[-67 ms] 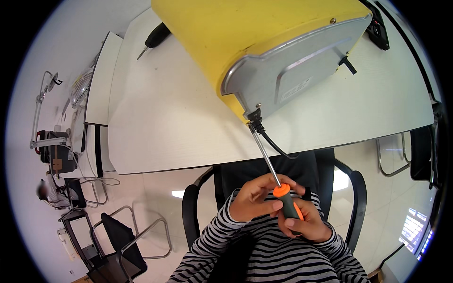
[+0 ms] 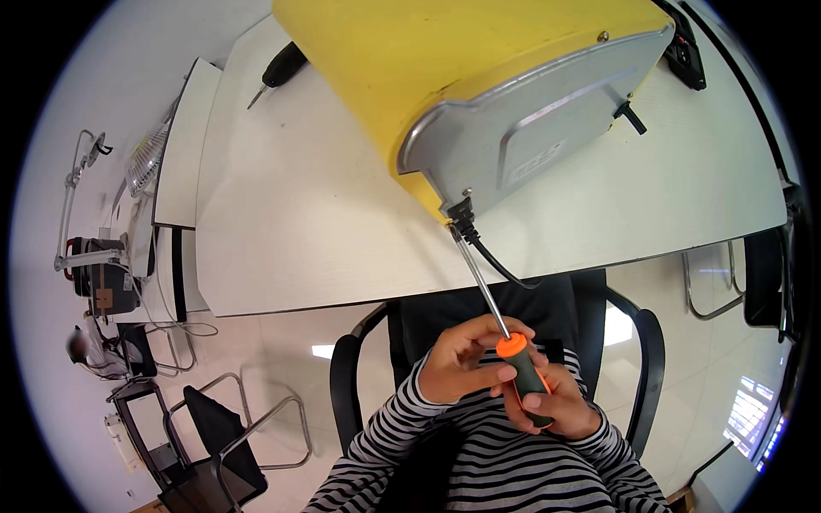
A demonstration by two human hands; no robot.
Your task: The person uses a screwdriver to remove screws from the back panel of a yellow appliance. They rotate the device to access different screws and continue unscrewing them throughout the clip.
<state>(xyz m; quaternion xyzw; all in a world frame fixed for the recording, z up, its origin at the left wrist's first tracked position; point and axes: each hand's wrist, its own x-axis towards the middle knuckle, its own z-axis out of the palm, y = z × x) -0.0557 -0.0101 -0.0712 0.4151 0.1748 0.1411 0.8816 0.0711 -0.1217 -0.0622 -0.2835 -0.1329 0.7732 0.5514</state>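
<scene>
A long-shafted screwdriver [image 2: 524, 376] with a dark grey and orange handle is held between both my hands, in front of my body. My left hand [image 2: 462, 359] rests around the collar end, thumb against the handle and fingers behind it. Wrapped round the butt end of the handle is my right hand [image 2: 556, 400]. The shaft reaches up to the lower corner of a yellow housing [image 2: 376, 68] with a grey metal end panel [image 2: 479, 145]. Its tip is hidden there, beside a black plug with a cable [image 2: 464, 222] at that corner.
The housing stands on a white table [image 2: 282, 222]. A black-handled driver [image 2: 284, 65] lies at its left, and a black device [image 2: 684, 56] at far right. From the panel a black lever-like piece [image 2: 631, 118] sticks out. An office chair [image 2: 648, 359] surrounds me.
The screwdriver handle has turned slightly in my hands, with less of its orange stripe showing. The near corner of the yellow housing has shifted a touch to the left.
</scene>
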